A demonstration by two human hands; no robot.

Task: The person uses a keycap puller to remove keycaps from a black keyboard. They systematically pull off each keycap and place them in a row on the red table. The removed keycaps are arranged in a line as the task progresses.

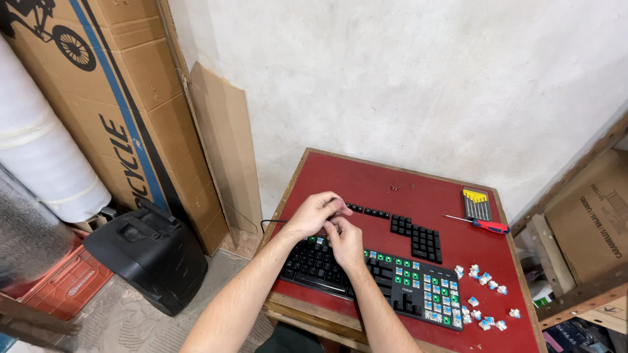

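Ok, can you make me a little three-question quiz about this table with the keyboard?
1. True or false: every key cap is on the keyboard.
2. Which tool has a red handle? A) screwdriver B) hammer C) scissors
3. Where do the loose switches lie: left or right of the keyboard?

Key
1. False: many caps are off and sit in rows on the red table, and the left hand and right hand meet above the keys.
2. A
3. Right
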